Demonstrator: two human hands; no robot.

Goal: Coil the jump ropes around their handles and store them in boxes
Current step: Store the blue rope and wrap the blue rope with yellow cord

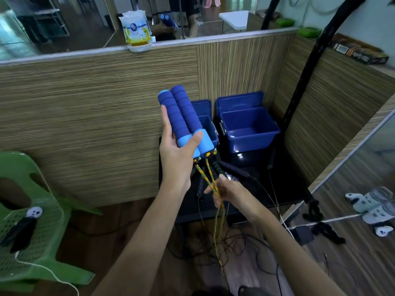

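Observation:
My left hand [177, 150] holds two blue foam jump-rope handles [181, 116] side by side, tips pointing up, thumb pressed across their light-blue lower ends. A yellow-green braided rope [208, 178] runs down from both handles. My right hand [226, 192] pinches that rope a little below the handles, and the rest hangs to the floor. Two open blue boxes stand on a low black table [265, 189]: the right box [250, 129] looks empty, the left box [206, 127] is partly hidden behind the handles. Other dark rope handles [233, 169] lie on the table.
Thin black ropes [235, 242] tangle on the wooden floor under my arms. A green plastic chair [32, 231] stands at the left. Wood-grain partition walls [96, 124] close off the back and right. A black pole [307, 67] rises beside the right box.

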